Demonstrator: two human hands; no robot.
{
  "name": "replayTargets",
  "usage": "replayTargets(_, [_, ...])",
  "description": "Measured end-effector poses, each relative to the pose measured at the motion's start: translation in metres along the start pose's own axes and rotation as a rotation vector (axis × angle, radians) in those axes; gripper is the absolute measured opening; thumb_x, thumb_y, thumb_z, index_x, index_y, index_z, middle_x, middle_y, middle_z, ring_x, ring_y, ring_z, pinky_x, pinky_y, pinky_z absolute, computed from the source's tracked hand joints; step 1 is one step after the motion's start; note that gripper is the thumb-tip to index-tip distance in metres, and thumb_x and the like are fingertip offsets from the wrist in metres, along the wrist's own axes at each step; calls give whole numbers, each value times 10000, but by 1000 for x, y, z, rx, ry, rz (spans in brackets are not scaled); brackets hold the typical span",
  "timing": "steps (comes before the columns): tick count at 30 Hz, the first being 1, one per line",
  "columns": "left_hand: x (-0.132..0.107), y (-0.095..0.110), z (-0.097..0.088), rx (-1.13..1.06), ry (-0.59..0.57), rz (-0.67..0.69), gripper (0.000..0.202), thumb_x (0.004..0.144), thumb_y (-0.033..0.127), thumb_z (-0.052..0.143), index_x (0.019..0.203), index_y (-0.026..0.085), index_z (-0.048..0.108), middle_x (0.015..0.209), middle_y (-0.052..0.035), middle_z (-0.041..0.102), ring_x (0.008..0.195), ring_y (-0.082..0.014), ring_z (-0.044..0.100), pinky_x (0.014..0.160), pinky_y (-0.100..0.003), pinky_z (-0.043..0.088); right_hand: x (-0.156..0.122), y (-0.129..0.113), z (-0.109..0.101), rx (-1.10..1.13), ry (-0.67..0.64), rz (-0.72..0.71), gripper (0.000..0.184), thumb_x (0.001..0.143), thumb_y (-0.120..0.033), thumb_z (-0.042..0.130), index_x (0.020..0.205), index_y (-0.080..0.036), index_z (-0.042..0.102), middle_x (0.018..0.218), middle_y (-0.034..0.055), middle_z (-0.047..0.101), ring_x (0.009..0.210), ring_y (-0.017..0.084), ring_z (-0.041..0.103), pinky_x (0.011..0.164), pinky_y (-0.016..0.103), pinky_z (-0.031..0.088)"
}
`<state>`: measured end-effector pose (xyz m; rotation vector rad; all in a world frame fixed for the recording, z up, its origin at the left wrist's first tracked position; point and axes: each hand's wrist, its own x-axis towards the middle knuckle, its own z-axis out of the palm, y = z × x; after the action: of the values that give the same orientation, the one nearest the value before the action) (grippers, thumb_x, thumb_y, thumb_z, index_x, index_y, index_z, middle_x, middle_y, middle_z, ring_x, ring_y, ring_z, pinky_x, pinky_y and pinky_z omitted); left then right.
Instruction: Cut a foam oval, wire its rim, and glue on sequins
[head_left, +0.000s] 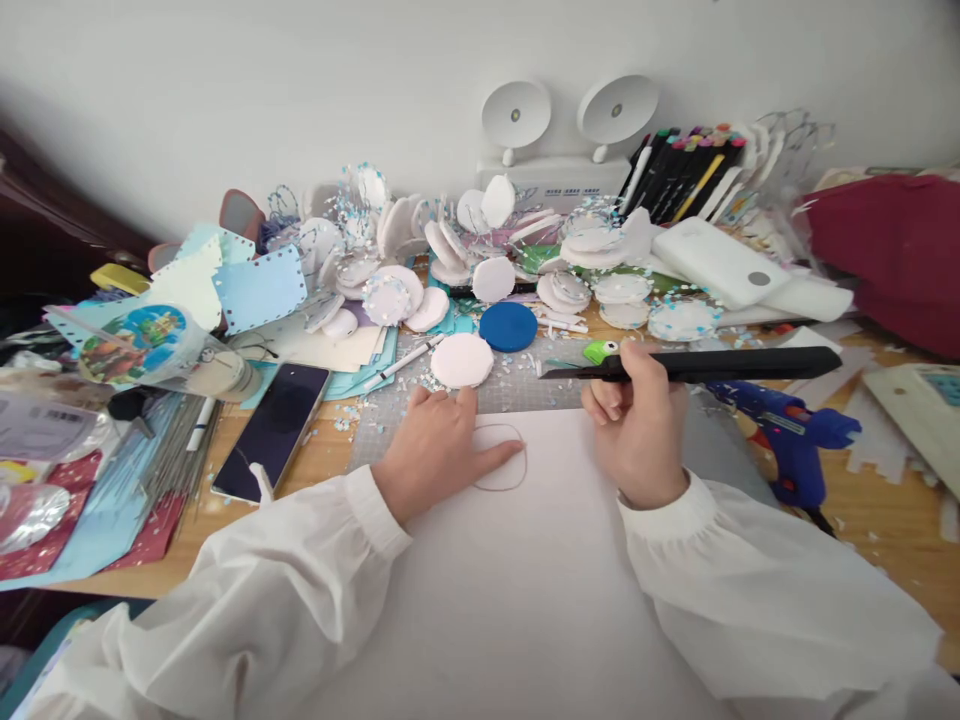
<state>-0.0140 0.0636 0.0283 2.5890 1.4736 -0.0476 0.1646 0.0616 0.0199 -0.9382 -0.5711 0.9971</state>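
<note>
Steadying paper [525, 580], apparently: left hand [439, 448] spread, right hand's [643, 432] grip clamped on black tool [750, 365]; next move likely needs paper still.

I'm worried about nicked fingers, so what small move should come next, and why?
I'd probably slide the left hand off the drawn outline first: its thumb lies across it on the white paper, while the right hand holds a black cutter with its tip pointing that way.

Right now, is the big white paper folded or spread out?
Spread out: the white paper lies flat, no fold showing, under the left hand.
</note>
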Motion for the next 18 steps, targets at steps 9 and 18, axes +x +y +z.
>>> replayTargets(9, [0,-3,-3,-144,26,25,584,732,751,499,581,188,455,559,-5,546,600,-192,542,753,-357,386,-6,-5,4,17,-13,9,328,719,-289,722,638,-214,413,405,-122,270,356,47,197,367,201,172])
replayTargets(18, [3,-3,-8,-328,7,-24,612,678,727,583,517,193,330,473,59,358,495,-120,379,597,-264,272,-9,-4,2,-51,-88,-75,270,760,-294,713,679,-207,471,441,-106,346,375,48,261,377,200,224])
